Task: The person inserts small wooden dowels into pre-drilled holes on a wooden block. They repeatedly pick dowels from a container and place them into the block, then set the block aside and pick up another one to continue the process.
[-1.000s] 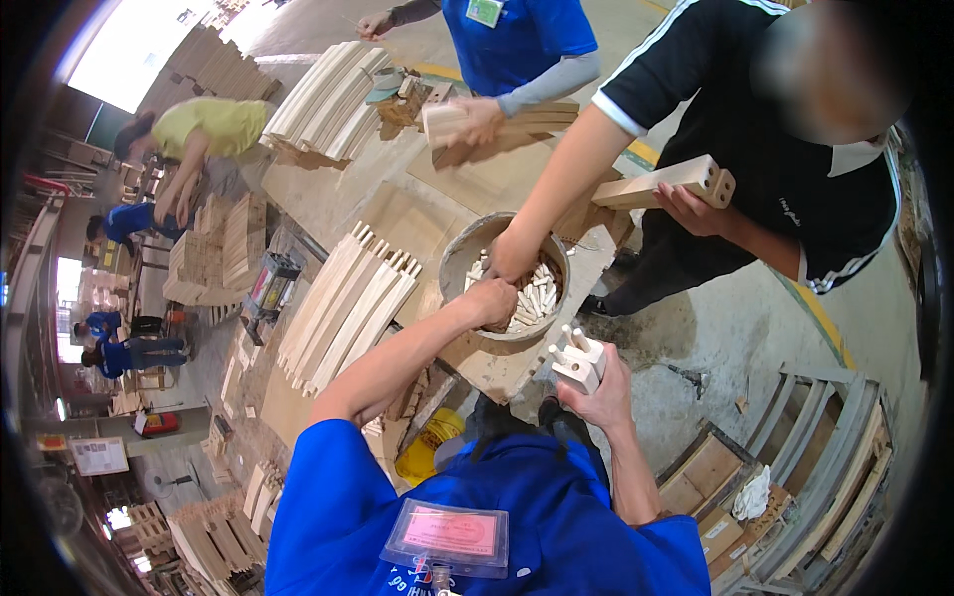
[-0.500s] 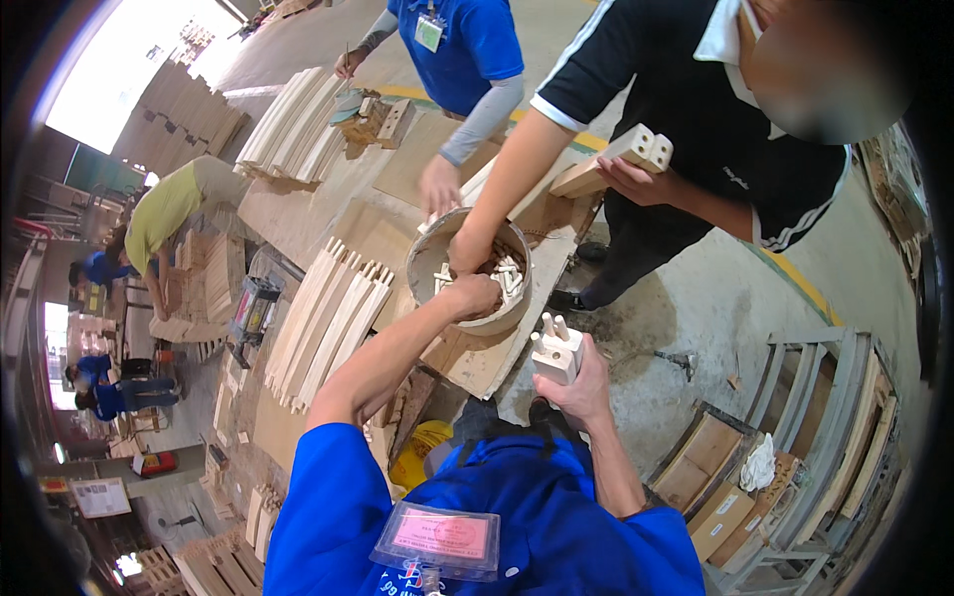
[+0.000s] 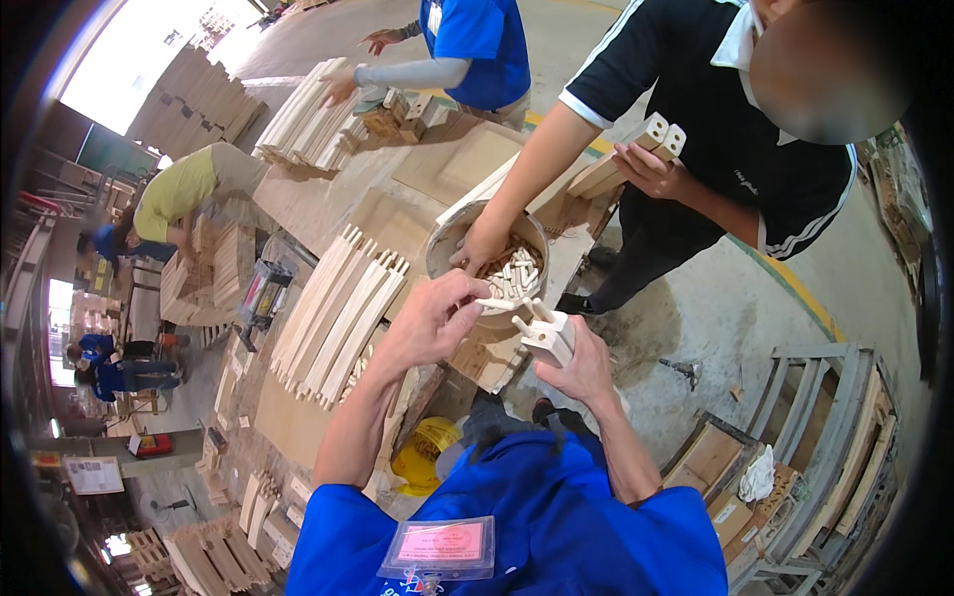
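My left hand pinches a wooden dowel between thumb and fingers, just left of the dowels that stick up from the blocks. In my right hand are pale wooden blocks, held together with their ends up; some dowels stand in the end holes. Beyond my hands is a round bucket partly filled with loose dowels. A co-worker's hand reaches into that bucket. The same person's other hand grips two wooden pieces with holed ends.
Long wooden strips with dowelled ends lie on the table left of the bucket. A yellow helmet-like thing is below the table edge. At right stands a grey metal rack. Another worker in blue stands across the table.
My left hand has come out of the bucket with a dowel and moved to the blocks in my right hand. The worker in blue has drawn an arm back toward the far strips.
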### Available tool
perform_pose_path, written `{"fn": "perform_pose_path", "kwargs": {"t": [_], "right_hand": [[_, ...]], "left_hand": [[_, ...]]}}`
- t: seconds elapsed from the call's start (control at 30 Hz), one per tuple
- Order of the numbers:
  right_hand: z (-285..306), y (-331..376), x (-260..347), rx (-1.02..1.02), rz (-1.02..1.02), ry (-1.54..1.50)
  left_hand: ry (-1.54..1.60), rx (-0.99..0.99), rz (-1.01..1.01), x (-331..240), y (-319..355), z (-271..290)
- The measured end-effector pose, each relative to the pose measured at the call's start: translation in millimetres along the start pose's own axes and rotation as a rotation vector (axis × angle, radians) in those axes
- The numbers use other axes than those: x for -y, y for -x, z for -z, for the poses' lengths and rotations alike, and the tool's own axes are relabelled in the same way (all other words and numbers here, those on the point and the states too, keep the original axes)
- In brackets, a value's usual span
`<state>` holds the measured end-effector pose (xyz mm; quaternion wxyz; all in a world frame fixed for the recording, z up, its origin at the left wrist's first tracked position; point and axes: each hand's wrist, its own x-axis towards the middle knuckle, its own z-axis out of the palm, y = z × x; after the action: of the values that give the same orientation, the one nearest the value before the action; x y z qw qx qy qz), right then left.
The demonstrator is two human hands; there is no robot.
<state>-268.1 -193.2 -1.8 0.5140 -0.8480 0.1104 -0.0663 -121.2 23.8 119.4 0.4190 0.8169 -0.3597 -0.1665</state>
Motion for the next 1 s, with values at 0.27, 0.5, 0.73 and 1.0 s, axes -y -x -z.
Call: {"fn": "perform_pose_path", "kwargs": {"t": [0.27, 0.5, 0.73, 1.0], "right_hand": [[-6, -13, 25, 0.159, 0.128, 0.054], [-22, -16, 30, 0.131, 0.207, 0.077], [-37, -23, 44, 0.155, 0.226, 0.098], [-54, -30, 53, 0.264, 0.167, -0.055]], "left_hand": [[-0.328, -0.002, -0.325, -22, 21, -11], [-0.336, -0.061, -0.227, -12, 29, -8], [-0.28, -0.084, -0.125, 0, 48, -9], [-0.117, -0.282, -0.131, 17, 64, 8]]}}
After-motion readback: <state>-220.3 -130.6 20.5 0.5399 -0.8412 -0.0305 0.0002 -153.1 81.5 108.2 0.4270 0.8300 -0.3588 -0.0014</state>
